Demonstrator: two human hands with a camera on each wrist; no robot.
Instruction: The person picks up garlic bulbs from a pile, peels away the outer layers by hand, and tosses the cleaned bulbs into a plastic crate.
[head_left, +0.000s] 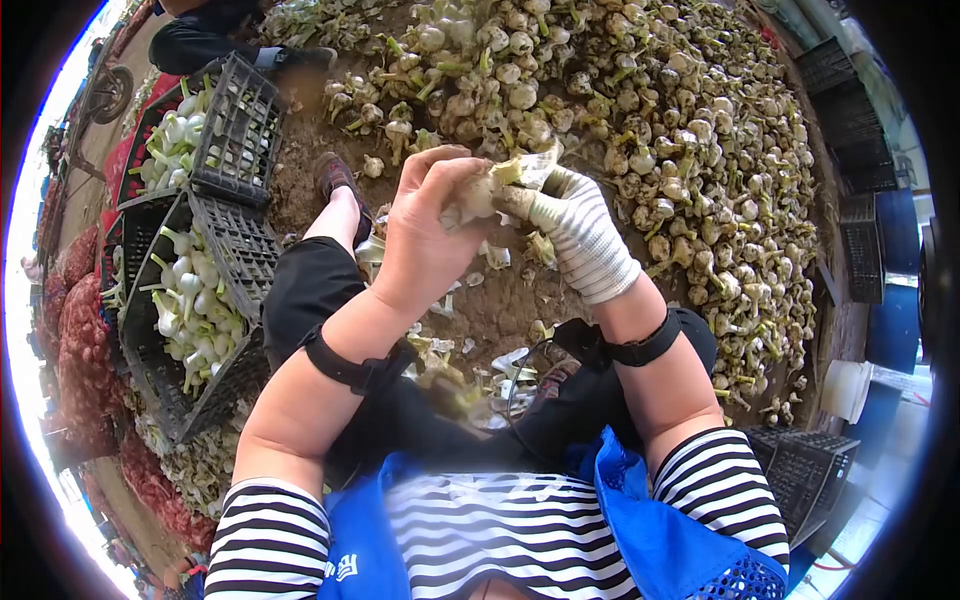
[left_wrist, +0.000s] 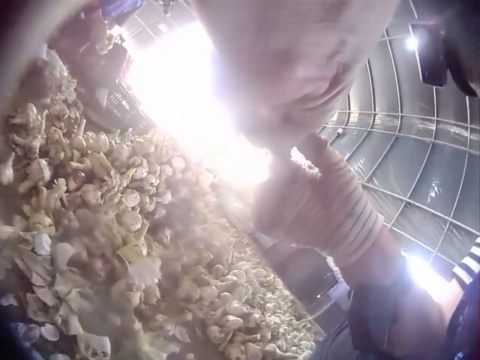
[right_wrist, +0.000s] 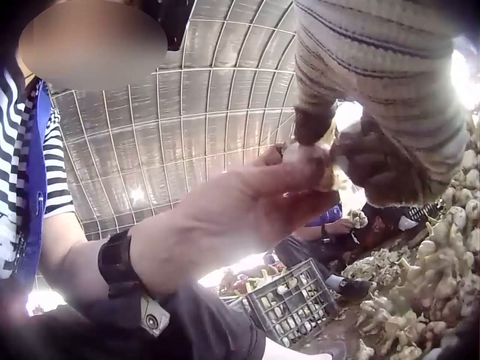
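Note:
In the head view a garlic bulb (head_left: pixel 473 203) is held up over the person's lap. The bare left hand (head_left: pixel 425 225) grips it, thumb and fingers curled round its side. A white and grey striped glove covers the right hand (head_left: pixel 585 235), which pinches the pale, papery skin (head_left: pixel 535 168) at the bulb's top. The two hands meet at the bulb in the right wrist view, bare left hand (right_wrist: pixel 232 206) below the gloved right hand (right_wrist: pixel 382 90). From the left wrist, glare and the left hand (left_wrist: pixel 300 67) hide the bulb.
A big heap of unpeeled garlic (head_left: pixel 700 200) spreads ahead and to the right. Black crates (head_left: pixel 235 150) of cleaned white garlic (head_left: pixel 195 300) stand at the left. Loose skins (head_left: pixel 510 365) litter the dirt between the legs. Red net sacks (head_left: pixel 85 350) lie farther left; another person's leg (head_left: pixel 205 45) shows behind.

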